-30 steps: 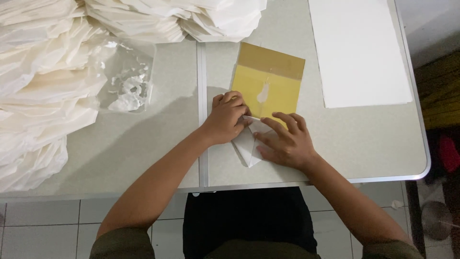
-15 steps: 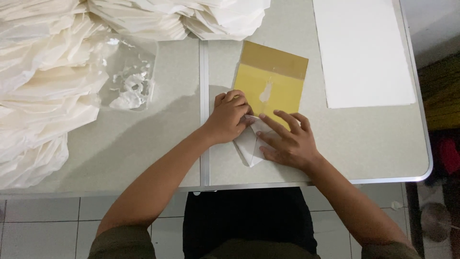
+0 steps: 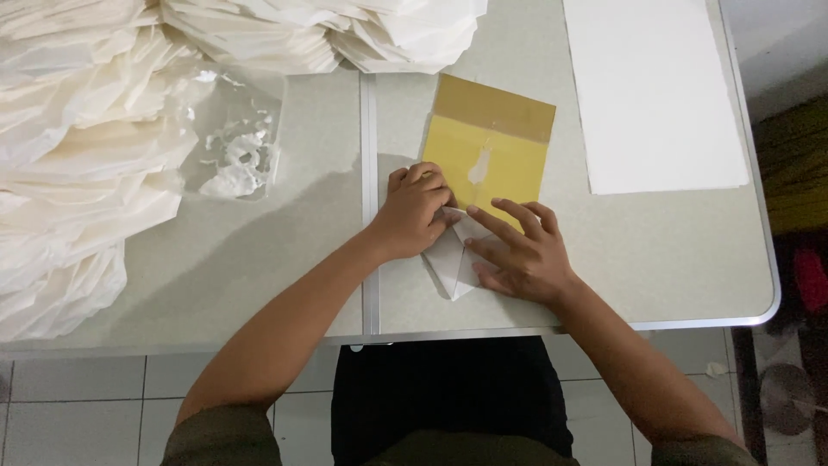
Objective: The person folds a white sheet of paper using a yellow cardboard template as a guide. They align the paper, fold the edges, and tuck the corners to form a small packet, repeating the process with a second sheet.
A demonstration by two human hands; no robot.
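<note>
Together, the left hand [image 3: 417, 211] and right hand [image 3: 520, 256] are pressing a small folded white paper [image 3: 453, 259] flat on the table [image 3: 673, 259] (fingers spread, not clenched); a yellow sheet [image 3: 496, 142] is lying at twelve o'clock, stacked folded papers [image 3: 78, 164] lying at ten.

Table [image 3: 655, 259]: matt grey-green laminate, smooth, with bright metal rim and centre strip. Folded paper [image 3: 453, 259]: thin, white, matt, creased. Card [image 3: 492, 138]: yellow, slightly glossy, brown tape band on top. Sheet [image 3: 651, 86]: white matt paper. Stacks [image 3: 78, 164]: cream paper. Bag [image 3: 237, 138]: clear glossy plastic.
</note>
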